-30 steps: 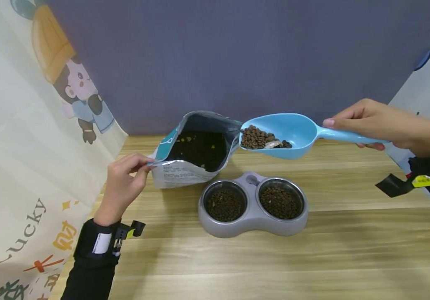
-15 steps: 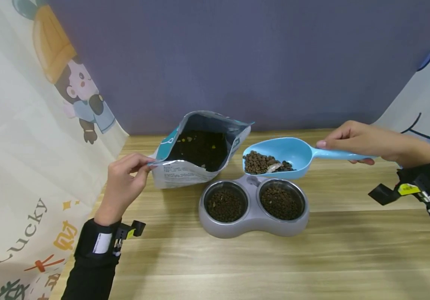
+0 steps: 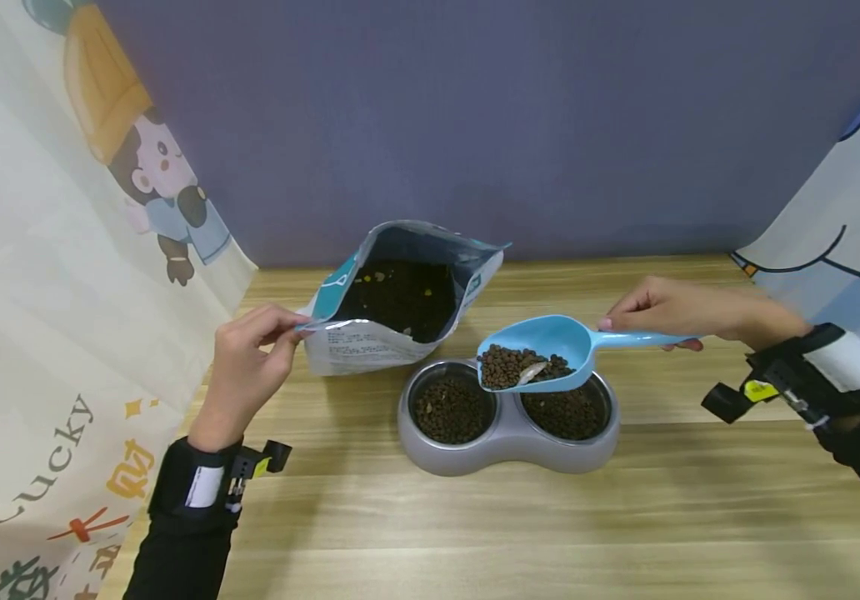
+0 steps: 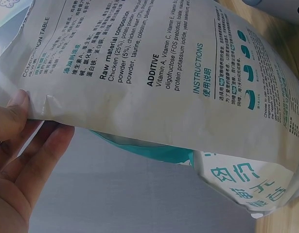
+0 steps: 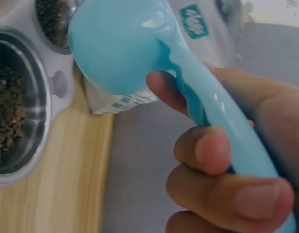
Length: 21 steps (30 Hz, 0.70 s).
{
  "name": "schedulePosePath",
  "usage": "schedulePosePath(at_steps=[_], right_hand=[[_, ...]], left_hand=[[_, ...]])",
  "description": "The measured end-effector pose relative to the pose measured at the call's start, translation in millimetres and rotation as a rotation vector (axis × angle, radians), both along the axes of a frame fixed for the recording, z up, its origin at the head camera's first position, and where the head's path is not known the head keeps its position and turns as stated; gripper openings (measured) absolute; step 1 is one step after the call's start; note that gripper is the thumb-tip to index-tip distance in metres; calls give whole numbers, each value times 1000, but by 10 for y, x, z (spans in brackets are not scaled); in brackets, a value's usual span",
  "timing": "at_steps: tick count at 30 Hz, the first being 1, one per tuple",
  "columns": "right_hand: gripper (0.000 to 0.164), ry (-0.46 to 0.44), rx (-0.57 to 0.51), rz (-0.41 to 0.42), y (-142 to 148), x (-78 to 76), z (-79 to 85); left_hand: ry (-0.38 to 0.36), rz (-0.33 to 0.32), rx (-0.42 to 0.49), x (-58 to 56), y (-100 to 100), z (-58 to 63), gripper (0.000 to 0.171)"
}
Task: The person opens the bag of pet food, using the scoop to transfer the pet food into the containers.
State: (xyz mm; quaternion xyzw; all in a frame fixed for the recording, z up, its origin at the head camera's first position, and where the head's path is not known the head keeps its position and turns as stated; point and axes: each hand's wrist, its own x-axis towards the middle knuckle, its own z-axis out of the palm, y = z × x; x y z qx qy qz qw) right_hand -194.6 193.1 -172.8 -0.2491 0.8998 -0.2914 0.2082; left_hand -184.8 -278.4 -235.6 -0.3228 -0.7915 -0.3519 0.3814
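Observation:
My left hand [image 3: 253,367] pinches the left edge of an open pet food bag [image 3: 366,354], whose dark inside shows some kibble. In the left wrist view, thumb and fingers grip the printed bag [image 4: 154,111] at its rim. My right hand [image 3: 688,311] holds a light blue scoop [image 3: 557,333] by its handle, fingers curled round it in the right wrist view. Brown kibble [image 3: 508,365] and a small pale packet-like piece [image 3: 532,372] lie in the scoop. It hangs over the grey double bowl [image 3: 508,450], overlapping the right bowl's back part. Both metal bowls contain kibble.
The wooden table [image 3: 415,533] carries the bag and the double bowl. A dark grey-blue panel [image 3: 512,125] rises behind. Printed curtains hang at the left [image 3: 40,292] and right [image 3: 842,217].
My right hand has brought the scoop down from beside the bag's mouth, toward me and slightly left, to over the double bowl. The left hand and the bag have stayed put.

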Motion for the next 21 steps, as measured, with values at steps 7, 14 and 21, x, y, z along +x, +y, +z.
schedulePosePath(at_steps=[7, 14, 21], right_hand=[[36, -34, 47, 52, -212, -69, -133], [47, -31, 101, 115, -393, -105, -171], [46, -16, 154, 135, -534, -129, -114]], left_hand=[[2, -3, -3, 1, -4, -1, 24], [-5, 0, 7, -5, -2, -1, 23], [-3, 1, 4, -1, -8, -5, 24]])
